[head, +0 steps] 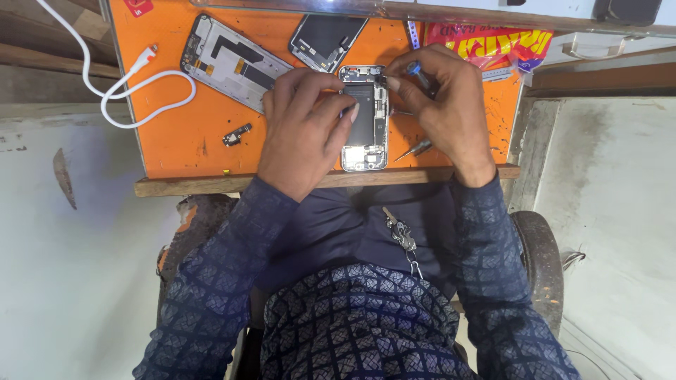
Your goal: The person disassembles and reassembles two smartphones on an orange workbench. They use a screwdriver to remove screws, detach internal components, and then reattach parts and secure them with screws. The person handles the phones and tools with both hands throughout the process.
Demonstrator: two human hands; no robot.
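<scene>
I judge I am mid-way through undoing a screw inside the opened phone, which lies back-off on the orange worktop, just short of its near wooden edge. My left hand rests curled on the phone's left side, fingertips pressed against its frame to steady it. My right hand pinches a small blue-handled screwdriver, its tip at the phone's far end. A spare screwdriver lies just right of the phone; a bare phone frame sits to the far left. Next calls for a steady twist without slipping onto the board.
</scene>
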